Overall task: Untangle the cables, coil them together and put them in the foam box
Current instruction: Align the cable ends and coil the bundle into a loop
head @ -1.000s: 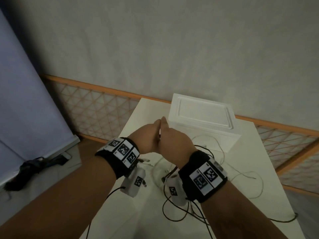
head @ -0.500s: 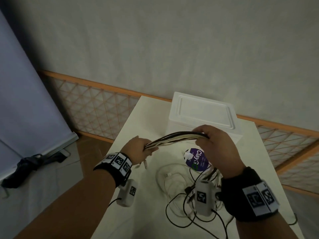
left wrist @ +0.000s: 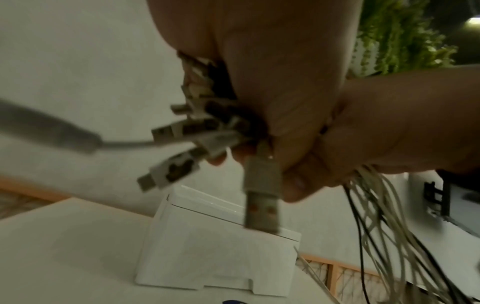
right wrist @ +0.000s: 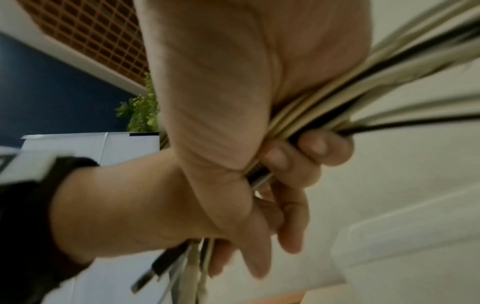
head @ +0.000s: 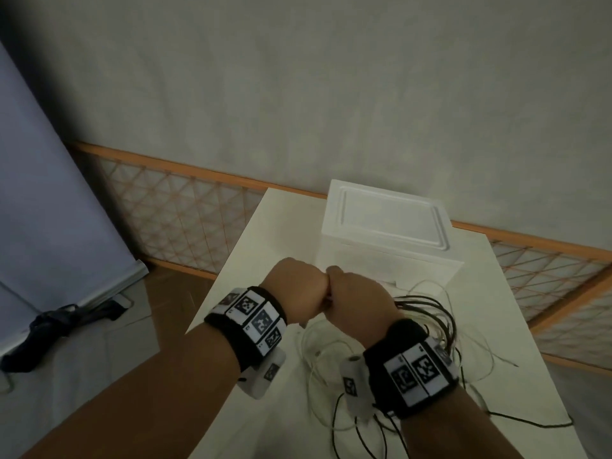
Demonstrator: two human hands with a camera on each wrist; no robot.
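Observation:
Both hands meet above the white table (head: 251,246), just in front of the closed white foam box (head: 384,223). My left hand (head: 298,286) grips the plug ends of the cable bundle (left wrist: 207,123); several USB connectors (left wrist: 262,197) stick out below its fingers. Right against it, my right hand (head: 357,296) grips the same bundle of white and black cables (right wrist: 337,98). From there the cables (head: 433,313) loop out to the right of my right wrist and trail onto the table. The foam box (left wrist: 218,253) stands with its lid on.
Loose black and white cable loops (head: 331,352) lie on the table under my wrists and run off toward its right edge. An orange lattice rail (head: 185,210) lines the wall behind. A dark bundle (head: 59,329) lies on the floor at left.
Half a second ago my hands were apart with the bundle stretched between them; now the right hand has come back against the left, forming another loop. The purple-labelled item on the table is hidden.

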